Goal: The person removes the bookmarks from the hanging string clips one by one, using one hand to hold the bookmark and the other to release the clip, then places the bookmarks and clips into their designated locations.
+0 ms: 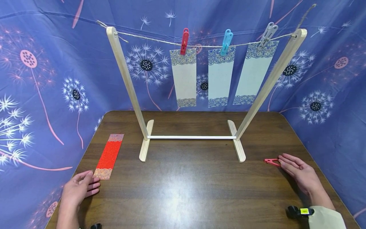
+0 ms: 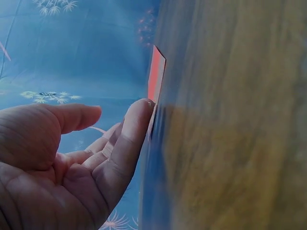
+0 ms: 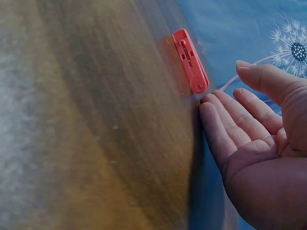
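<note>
At the left of the table lies a red paper strip (image 1: 108,155) with lace-patterned ends. My left hand (image 1: 78,188) is at its near end, fingertips right at the corner. The left wrist view shows the thumb apart from loosely bent fingers, with nothing between them, and the strip (image 2: 156,72) beyond the fingertips. On the right side of the table lies a red clothespin (image 1: 271,162). My right hand (image 1: 298,173) is just right of it. In the right wrist view its relaxed fingers reach toward the clothespin (image 3: 191,61), the thumb held away and the palm holding nothing.
A wooden stand (image 1: 130,86) with a white crossbar (image 1: 191,137) spans the back of the table (image 1: 186,178). From its string (image 1: 151,39), red (image 1: 184,41), blue (image 1: 227,42) and grey (image 1: 268,35) clothespins hang three white patterned strips (image 1: 184,79). Dandelion-print cloth (image 1: 51,82) surrounds the table.
</note>
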A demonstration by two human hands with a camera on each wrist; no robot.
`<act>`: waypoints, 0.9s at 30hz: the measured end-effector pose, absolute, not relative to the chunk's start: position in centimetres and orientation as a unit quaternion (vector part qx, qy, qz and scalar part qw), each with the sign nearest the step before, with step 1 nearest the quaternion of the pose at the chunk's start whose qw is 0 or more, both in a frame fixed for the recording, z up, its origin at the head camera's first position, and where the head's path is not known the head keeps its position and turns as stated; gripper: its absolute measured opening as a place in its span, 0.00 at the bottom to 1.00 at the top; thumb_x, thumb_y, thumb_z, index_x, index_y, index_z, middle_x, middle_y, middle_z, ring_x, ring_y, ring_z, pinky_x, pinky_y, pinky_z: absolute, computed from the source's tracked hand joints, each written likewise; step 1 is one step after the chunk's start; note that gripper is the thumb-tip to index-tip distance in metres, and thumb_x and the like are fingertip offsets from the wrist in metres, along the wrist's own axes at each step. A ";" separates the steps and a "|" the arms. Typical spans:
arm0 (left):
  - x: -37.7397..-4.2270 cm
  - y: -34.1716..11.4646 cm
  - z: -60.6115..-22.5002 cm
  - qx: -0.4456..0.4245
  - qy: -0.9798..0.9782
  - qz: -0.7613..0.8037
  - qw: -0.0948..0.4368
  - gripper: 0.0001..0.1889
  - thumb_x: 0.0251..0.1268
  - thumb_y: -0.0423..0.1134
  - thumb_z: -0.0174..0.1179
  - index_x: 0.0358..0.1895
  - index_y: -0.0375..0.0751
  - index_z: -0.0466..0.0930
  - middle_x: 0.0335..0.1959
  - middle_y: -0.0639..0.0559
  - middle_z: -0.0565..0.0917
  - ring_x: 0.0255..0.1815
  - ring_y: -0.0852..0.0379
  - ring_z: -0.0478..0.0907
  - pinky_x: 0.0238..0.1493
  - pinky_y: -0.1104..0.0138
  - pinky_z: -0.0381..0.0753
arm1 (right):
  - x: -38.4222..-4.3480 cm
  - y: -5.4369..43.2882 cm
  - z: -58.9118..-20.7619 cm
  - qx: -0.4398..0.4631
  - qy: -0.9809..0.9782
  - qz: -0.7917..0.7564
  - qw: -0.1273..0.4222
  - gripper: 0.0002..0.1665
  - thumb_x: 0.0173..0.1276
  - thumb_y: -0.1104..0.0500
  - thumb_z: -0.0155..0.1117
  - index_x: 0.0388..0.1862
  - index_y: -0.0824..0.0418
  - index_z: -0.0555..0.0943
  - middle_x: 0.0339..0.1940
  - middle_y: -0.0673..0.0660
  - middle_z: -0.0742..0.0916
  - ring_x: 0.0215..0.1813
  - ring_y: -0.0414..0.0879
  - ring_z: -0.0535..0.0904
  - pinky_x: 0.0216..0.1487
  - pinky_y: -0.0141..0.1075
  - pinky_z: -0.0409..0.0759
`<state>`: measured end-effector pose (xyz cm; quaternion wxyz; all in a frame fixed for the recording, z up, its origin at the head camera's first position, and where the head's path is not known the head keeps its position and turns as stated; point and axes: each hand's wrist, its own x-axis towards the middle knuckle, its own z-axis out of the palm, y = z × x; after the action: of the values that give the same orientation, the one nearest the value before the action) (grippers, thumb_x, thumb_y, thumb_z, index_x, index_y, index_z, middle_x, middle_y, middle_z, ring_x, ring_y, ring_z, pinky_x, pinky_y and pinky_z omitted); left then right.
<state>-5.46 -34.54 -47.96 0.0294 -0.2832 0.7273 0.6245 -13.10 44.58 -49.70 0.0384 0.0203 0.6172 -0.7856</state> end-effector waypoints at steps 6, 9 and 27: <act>-5.8 -34.3 -47.4 -0.260 0.733 0.629 0.020 0.33 0.82 0.52 0.52 0.71 0.25 0.58 0.34 0.52 0.91 0.34 0.57 0.89 0.38 0.59 0.90 | -13.5 45.1 -49.1 -0.020 0.613 -0.790 0.013 0.26 0.77 0.77 0.53 0.63 0.54 0.82 0.56 0.51 0.89 0.55 0.40 0.86 0.52 0.33 0.85; -6.1 -34.2 -47.0 -0.245 0.744 0.622 0.006 0.35 0.81 0.53 0.53 0.71 0.25 0.60 0.34 0.55 0.90 0.33 0.59 0.89 0.36 0.60 0.91 | -13.7 45.4 -48.7 -0.021 0.626 -0.780 0.001 0.25 0.78 0.76 0.52 0.64 0.54 0.82 0.55 0.50 0.89 0.53 0.40 0.87 0.50 0.31 0.86; -10.0 -31.5 -41.8 -0.169 0.762 0.605 -0.158 0.18 0.76 0.46 0.63 0.61 0.42 0.80 0.40 0.70 0.87 0.37 0.73 0.85 0.32 0.73 0.87 | -16.5 44.4 -39.5 -0.053 0.687 -0.722 -0.058 0.25 0.80 0.69 0.55 0.72 0.58 0.75 0.57 0.44 0.88 0.55 0.33 0.84 0.51 0.22 0.81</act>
<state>-10.01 -31.53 -41.81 -0.1577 -0.1686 0.7620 0.6051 -16.53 44.42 -39.53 -0.0585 -0.0533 0.6875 -0.7219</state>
